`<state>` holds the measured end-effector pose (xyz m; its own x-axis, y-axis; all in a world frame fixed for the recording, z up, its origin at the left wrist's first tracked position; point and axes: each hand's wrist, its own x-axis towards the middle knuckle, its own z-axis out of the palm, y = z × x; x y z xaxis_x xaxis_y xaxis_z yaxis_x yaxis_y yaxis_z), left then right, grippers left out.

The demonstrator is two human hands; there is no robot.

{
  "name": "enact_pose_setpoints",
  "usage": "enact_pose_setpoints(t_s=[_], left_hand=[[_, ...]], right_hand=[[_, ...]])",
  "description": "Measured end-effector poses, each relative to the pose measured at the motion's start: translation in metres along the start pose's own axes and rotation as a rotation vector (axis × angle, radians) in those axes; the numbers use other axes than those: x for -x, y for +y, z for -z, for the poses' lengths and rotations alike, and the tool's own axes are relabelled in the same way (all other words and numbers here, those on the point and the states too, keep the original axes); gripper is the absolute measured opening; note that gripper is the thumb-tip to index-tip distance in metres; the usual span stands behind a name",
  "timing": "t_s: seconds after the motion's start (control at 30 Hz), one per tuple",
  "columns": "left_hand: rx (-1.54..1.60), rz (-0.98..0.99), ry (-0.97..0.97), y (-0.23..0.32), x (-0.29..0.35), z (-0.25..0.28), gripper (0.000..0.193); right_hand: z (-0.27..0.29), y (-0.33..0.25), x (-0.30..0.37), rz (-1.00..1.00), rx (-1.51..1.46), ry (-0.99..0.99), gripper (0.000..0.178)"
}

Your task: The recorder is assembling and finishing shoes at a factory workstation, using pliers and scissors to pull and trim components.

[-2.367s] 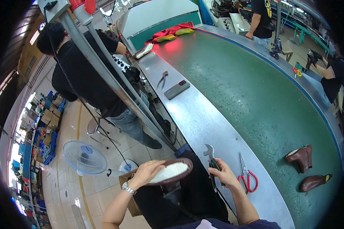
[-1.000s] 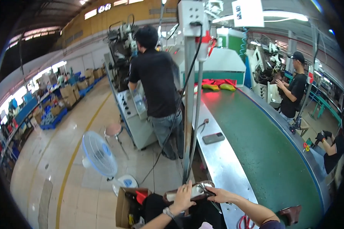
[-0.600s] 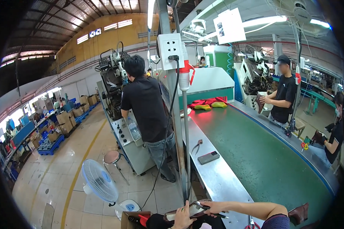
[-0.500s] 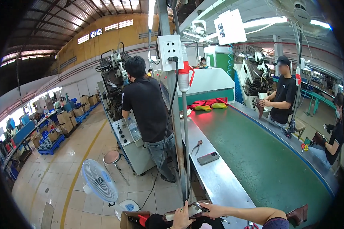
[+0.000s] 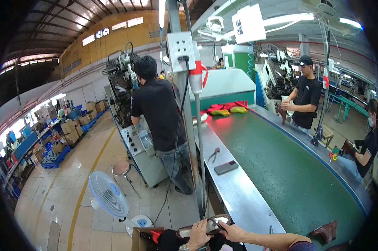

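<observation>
At the lower edge a brown shoe (image 5: 184,231) lies on its side or sole up, its pale underside partly showing. My left hand (image 5: 198,235) is closed round its middle, fingers laid across it. Against the end nearer the bench, my right hand (image 5: 234,232) is closed on a dark hand tool (image 5: 214,228), mostly hidden by the fingers and the shoe. Dark cloth or clothing is beneath the shoe. On the metal bench top (image 5: 243,196) ahead lie pincers (image 5: 214,154) and a phone (image 5: 226,167).
A green conveyor belt (image 5: 264,167) runs beside the bench, carrying a brown boot (image 5: 324,232) nearby and yellow-green shoe forms (image 5: 239,109) farther off. A post with a socket box (image 5: 181,51) rises ahead. A fan (image 5: 108,194), stool (image 5: 121,168) and open carton (image 5: 142,240) stand left. Other people work around.
My right hand has shifted slightly right and down at the shoe, and the tool shows less. My left fingers now lie flatter across the shoe. The whole view has shifted a little.
</observation>
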<state>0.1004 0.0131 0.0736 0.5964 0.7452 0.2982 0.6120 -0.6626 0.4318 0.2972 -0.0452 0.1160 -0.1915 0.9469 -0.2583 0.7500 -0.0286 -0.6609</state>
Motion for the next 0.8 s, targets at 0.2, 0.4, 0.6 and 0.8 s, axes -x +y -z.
enact_pose_setpoints(t_s=[0.2, 0.4, 0.6, 0.8], left_hand=[[-0.004, 0.044, 0.076, 0.009, -0.011, 0.004, 0.073], [0.054, 0.010, 0.079, 0.001, -0.022, 0.012, 0.077], [-0.035, -0.077, 0.075, -0.003, 0.002, 0.001, 0.079], [-0.153, -0.103, 0.057, -0.003, 0.008, 0.001, 0.074]], right_hand=[[-0.005, 0.011, 0.000, 0.045, 0.032, 0.125, 0.053], [0.010, 0.008, -0.011, 0.158, 0.103, 0.190, 0.058], [0.005, -0.030, 0.014, -0.009, 0.675, 0.074, 0.059], [0.064, -0.046, 0.000, 0.019, 0.495, -0.150, 0.063]])
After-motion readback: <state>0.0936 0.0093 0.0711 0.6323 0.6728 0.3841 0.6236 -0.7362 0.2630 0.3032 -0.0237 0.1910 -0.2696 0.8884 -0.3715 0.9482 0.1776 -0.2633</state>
